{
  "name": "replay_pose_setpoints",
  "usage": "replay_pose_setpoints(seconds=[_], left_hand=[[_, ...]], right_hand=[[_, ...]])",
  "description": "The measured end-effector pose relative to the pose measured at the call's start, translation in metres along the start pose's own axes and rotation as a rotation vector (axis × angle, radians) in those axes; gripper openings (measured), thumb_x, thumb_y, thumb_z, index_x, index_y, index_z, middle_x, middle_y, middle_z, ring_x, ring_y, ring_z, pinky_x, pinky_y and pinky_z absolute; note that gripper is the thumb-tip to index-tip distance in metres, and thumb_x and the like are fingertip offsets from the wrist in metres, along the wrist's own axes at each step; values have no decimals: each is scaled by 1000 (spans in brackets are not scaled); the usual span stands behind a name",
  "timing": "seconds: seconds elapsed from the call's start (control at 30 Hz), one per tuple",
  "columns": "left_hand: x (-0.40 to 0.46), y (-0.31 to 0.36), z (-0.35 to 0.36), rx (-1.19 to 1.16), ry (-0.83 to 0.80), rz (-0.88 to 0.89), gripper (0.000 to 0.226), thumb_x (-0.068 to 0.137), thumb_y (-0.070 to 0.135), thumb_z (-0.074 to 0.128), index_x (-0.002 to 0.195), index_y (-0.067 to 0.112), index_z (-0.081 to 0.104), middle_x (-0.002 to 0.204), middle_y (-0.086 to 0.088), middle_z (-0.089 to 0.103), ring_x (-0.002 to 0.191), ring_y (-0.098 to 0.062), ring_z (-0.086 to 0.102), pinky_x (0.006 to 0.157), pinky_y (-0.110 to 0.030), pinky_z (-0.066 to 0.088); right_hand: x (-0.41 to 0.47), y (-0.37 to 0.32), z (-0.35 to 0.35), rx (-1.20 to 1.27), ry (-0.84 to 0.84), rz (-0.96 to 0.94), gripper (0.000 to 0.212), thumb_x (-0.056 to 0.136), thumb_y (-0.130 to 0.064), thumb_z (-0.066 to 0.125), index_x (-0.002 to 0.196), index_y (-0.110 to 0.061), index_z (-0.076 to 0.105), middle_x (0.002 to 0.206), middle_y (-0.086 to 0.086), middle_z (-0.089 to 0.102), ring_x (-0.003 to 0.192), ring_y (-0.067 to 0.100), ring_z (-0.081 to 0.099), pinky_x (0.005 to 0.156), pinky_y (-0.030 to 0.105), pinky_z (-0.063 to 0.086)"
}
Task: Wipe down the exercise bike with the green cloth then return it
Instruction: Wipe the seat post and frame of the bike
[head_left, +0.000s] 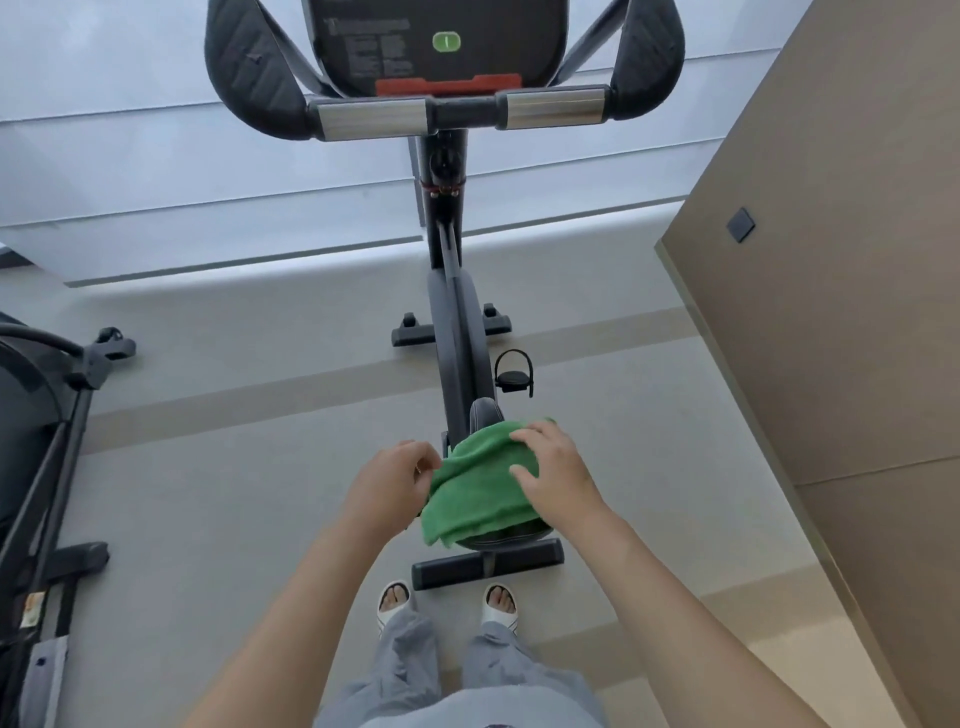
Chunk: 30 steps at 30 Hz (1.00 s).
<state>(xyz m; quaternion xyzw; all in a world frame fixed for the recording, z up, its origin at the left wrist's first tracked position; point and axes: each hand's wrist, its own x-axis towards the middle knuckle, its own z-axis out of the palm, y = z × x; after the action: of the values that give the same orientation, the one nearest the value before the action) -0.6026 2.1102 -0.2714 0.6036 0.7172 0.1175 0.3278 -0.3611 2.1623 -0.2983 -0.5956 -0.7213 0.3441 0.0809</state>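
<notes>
Your green cloth (480, 486) lies draped over the saddle (485, 413) of the exercise bike (457, 332), bunched in soft folds and hanging off the near left edge. Your left hand (387, 480) pinches that left edge between curled fingertips, while your right hand (553, 470) rests on top with fingers spread and fairly flat, pressing the cloth onto the saddle. Expect the cloth to be light, limp and rather grippy: it will fold and slide under your palm instead of holding a shape, so gather a thick wad of it before you rub. Take hold in the bunched middle, not a loose corner, or it will trail. The handlebars (447, 111) and console (441, 41) stand well apart, farther ahead.
</notes>
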Motion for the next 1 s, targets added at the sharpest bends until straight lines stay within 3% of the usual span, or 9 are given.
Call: replay_pose_setpoints(seconds=[0.2, 0.33, 0.43, 0.57, 0.67, 0.77, 0.87, 1.0], left_hand=[[-7, -23, 7, -15, -97, 41, 17, 97, 13, 60, 98, 26, 70, 92, 12, 64, 81, -15, 63, 73, -32, 52], [-10, -38, 14, -14, -155, 80, 20, 98, 14, 57, 102, 26, 72, 98, 12, 64, 82, -13, 64, 77, -34, 56], [-10, -47, 17, -26, -190, 98, 21, 99, 12, 56, 107, 23, 72, 97, 13, 60, 84, -14, 63, 79, -29, 53], [-10, -54, 18, -21, -184, 132, 21, 99, 11, 56, 107, 21, 72, 95, 14, 59, 86, -11, 59, 78, -23, 46], [-8, -55, 21, -20, -205, 141, 20, 99, 13, 57, 110, 22, 72, 98, 12, 61, 88, -12, 61, 83, -28, 52], [-8, -50, 26, -20, -238, 139, 23, 98, 17, 59, 115, 26, 71, 110, 11, 65, 93, -13, 66, 89, -36, 56], [-13, -45, 33, -15, -252, 151, 24, 98, 20, 60, 118, 27, 71, 115, 9, 65, 99, -15, 67, 89, -34, 54], [-22, -45, 42, -6, -275, 146, 26, 98, 20, 61, 121, 27, 69, 118, 9, 64, 104, -15, 66, 91, -33, 53]], right_hand=[[-31, -25, 62, -92, -74, 56, 71, 94, -37, 73, 157, -23, 42, 166, 2, 26, 151, 23, 29, 123, 45, 35], [-34, -28, 73, -230, 38, 46, 85, 96, -42, 71, 165, -29, 24, 173, 6, 10, 158, 29, 18, 124, 45, 30], [-20, -26, 75, -295, -48, 55, 87, 97, -48, 67, 167, -34, 16, 175, 5, 3, 161, 33, 11, 126, 53, 26], [-1, -20, 81, -361, -164, 66, 78, 102, -55, 55, 166, -39, 15, 176, -5, -11, 162, 32, 1, 128, 61, 13], [8, -16, 81, -362, -167, 48, 74, 103, -56, 50, 166, -41, 13, 175, -8, -15, 162, 33, -1, 128, 61, 10], [26, -15, 79, -371, -179, 31, 70, 106, -50, 49, 166, -41, 15, 175, -8, -16, 162, 37, 1, 128, 62, 12], [55, -20, 74, -330, -217, 37, 65, 107, -40, 52, 165, -38, 22, 176, -6, -12, 160, 45, 4, 129, 58, 13], [84, -26, 71, -280, -256, 84, 69, 105, -32, 55, 166, -36, 21, 175, -5, -9, 159, 44, 6, 130, 53, 13]])
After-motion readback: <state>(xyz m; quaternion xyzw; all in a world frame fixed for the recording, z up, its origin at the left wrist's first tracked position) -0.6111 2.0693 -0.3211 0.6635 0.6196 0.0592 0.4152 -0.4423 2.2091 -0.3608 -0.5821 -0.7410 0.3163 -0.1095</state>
